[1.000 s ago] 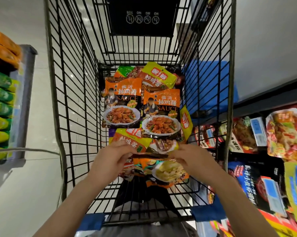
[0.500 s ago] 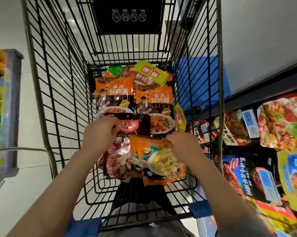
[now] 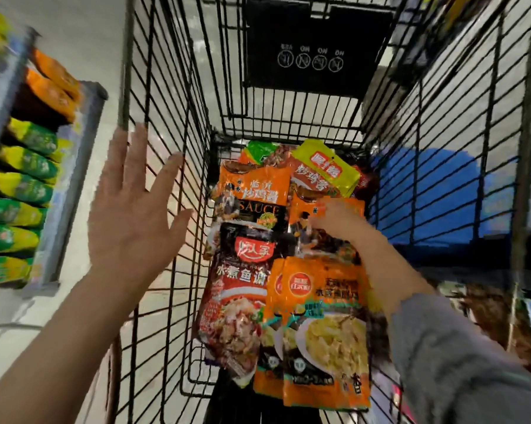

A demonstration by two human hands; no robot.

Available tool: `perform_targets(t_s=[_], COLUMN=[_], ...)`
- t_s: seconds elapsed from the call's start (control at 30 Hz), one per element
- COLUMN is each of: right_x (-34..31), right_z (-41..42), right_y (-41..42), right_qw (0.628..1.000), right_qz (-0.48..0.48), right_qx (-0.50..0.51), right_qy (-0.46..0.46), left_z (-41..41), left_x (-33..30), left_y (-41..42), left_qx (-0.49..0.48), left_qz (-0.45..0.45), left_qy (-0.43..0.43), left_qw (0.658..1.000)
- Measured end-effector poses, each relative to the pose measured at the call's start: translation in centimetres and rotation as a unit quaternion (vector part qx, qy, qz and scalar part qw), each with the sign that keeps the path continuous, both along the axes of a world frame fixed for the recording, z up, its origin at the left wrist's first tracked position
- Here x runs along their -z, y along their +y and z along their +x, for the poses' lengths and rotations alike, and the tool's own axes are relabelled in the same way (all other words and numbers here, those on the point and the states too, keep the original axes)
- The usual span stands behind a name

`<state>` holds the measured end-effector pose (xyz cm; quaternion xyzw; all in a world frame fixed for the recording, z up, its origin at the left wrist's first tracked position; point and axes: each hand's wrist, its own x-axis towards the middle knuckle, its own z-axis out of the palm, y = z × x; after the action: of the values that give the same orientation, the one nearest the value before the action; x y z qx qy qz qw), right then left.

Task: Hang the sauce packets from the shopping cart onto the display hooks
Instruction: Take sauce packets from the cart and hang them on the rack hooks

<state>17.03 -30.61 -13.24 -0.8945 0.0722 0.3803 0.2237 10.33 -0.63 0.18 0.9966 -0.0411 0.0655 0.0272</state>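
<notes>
The left hand (image 3: 132,215) was raised over the left wall of the wire shopping cart (image 3: 166,123), palm down, its fingers straight and spread apart, holding nothing. The right hand (image 3: 337,221) reached into the cart and gripped the tops of a small bunch of hanging sauce packets, fingers curled round them; motion blur hid exactly how the fingertips lay. Three packets could be counted in that bunch: one dark red packet (image 3: 236,301) on the left and two overlapping orange packets (image 3: 325,332) on the right, one mostly hidden behind the other. Further in, on the cart floor, lay at least four more: two orange packets marked SAUCE (image 3: 255,191), the second partly hidden by the right hand, one yellow-green packet (image 3: 328,169) and one green one (image 3: 259,149) peeking out behind. A shelf (image 3: 71,179) to the left carried about seven green-and-yellow bags (image 3: 22,185) and two orange bags (image 3: 53,84) above them.
</notes>
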Motion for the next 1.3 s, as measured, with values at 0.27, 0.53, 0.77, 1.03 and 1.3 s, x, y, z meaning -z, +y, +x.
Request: perform_targets(t_s=[0.27,0.53,0.77,1.03,1.3], right_x=[9.2,7.6,-0.1,7.0,7.0], right_z=[5.4,6.2,8.1,13.9,13.8], right_y=[-1.3,-1.4,3.9,12.3,12.2], right_qw=[0.979,0.966,0.949,0.937,0.945], right_qz=[-0.154,-0.172,0.007,-0.078,-0.079], right_qx=[-0.095,-0.175,-0.232,-0.308,-0.286], right_qy=[-0.098,-0.086,-0.211,-0.144,-0.14], left_z=[-0.2,-0.5,-0.3,-0.3,-0.3], left_x=[-0.3,-0.3,-0.5,-0.3,-0.5], left_y=[-0.6,-1.0,-0.9,-0.6,-0.8], left_qx=[-0.029,-0.019,-0.003,0.008,-0.005], left_qz=[-0.02,-0.025,-0.008,-0.002,-0.004], left_qy=[0.006,-0.01,0.011,0.009,0.02], left_qw=[0.999,0.999,1.0,1.0,1.0])
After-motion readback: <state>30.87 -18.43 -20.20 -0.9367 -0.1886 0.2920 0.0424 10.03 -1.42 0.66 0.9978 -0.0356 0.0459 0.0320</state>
